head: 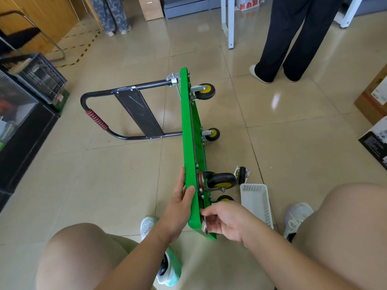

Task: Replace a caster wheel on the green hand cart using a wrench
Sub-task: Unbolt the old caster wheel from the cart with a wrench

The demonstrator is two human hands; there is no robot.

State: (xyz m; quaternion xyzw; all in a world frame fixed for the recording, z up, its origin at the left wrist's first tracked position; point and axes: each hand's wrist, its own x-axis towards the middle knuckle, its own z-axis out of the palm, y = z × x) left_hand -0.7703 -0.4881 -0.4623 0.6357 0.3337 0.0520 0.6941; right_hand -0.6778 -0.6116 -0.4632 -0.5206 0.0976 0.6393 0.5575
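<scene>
Standing on its long edge on glossy beige tiles, the green hand cart point(189, 143) is clasped at its smooth rounded rim between the thumb and fingers of the left hand point(181, 197). A small silvery metal piece point(205, 225), perhaps the wrench, is pinched by the right hand point(227, 221) at the near corner. A loose black caster point(242, 174) is set beside a white perforated basket point(257, 204).

My left hand point(180, 197) and right hand point(226, 220) were bare, as were my forearms and knees. Pale beige cloth shorts point(123, 245) showed at six o'clock. Near six o'clock I wore a white mesh sneaker with mint-green trim point(169, 268), and at four o'clock a white lace-up sneaker with a dark collar point(297, 218).
</scene>
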